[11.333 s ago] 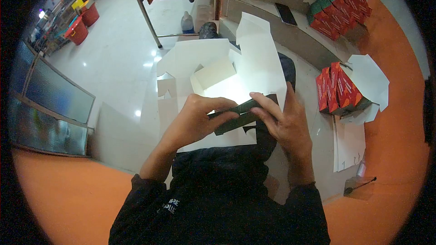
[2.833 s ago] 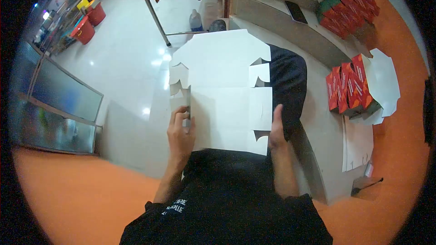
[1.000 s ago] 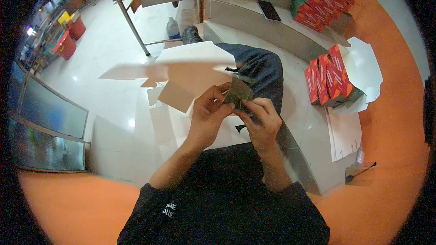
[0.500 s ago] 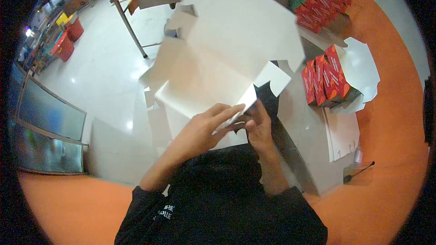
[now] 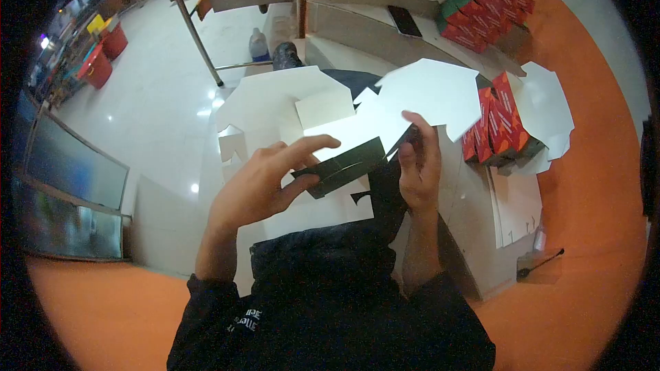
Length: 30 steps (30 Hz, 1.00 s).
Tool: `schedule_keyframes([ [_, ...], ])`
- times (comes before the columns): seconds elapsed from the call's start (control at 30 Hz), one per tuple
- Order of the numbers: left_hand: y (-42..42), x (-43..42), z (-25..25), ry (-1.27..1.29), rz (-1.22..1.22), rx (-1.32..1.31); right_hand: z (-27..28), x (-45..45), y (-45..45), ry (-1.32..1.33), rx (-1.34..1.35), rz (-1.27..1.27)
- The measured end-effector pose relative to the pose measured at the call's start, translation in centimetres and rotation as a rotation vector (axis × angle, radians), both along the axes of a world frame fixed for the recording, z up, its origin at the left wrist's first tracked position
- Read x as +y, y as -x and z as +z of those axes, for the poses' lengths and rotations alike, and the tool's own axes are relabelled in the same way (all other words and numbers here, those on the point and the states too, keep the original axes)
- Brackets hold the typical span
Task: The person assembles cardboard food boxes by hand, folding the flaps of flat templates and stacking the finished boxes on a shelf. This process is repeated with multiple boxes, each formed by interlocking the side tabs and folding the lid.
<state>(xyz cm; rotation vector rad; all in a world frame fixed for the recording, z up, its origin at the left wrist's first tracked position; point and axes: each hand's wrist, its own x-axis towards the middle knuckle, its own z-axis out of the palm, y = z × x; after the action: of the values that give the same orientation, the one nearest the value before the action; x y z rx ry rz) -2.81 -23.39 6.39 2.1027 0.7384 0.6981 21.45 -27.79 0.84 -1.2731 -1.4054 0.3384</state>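
A partly folded carton [image 5: 430, 93], white inside with a dark green outer panel [image 5: 350, 165], lies tilted over my lap. My left hand [image 5: 251, 185] grips the left end of the green panel, thumb on its near face and index finger stretched above it. My right hand [image 5: 421, 168] pinches a narrow dark flap at the panel's right end between thumb and fingers. Beneath the carton, a flat white cardboard blank [image 5: 302, 213] with cut-out tabs rests across my legs.
Red and green boxes [image 5: 491, 120] stand in an open white carton [image 5: 546, 103] on the right, above flat white sheets [image 5: 519, 206]. More red boxes [image 5: 485, 10] are at the back right. A dark phone-like slab [image 5: 404, 20] lies on the ledge; a metal-legged table [image 5: 196, 38] stands ahead.
The carton has turned and swung right and down, bringing its green outer panel into view. My hands have moved apart, the left to the left and the right slightly right and up.
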Motion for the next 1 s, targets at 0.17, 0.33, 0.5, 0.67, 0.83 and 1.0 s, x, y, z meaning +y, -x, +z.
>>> schedule_keyframes([
  [0.17, -0.2, 0.7, -0.6, 0.08, 0.077, -0.225, 2.4, -0.8, 0.9, -0.076, -0.339, 0.038],
  [0.33, -0.3, 1.0, -0.9, 0.101, 0.05, -0.349, 4.1, -1.5, 2.2, -0.229, -0.339, -0.166],
  [0.5, -0.8, 0.9, -0.4, -0.093, 0.038, -0.312, 4.6, -1.3, 2.3, -0.317, -0.42, -0.166],
  [0.67, -0.3, 0.5, 0.5, -0.243, 0.086, -0.183, 4.3, -1.0, 0.7, -0.255, -0.449, 0.203],
  [0.83, -0.9, 0.0, 0.5, -0.286, 0.04, -0.225, 5.2, -1.0, 0.6, -0.214, -0.582, 0.179],
  [1.0, -0.9, -0.2, 0.8, -0.316, 0.093, -0.237, 4.2, -0.8, 1.3, -0.251, -0.53, 0.183],
])
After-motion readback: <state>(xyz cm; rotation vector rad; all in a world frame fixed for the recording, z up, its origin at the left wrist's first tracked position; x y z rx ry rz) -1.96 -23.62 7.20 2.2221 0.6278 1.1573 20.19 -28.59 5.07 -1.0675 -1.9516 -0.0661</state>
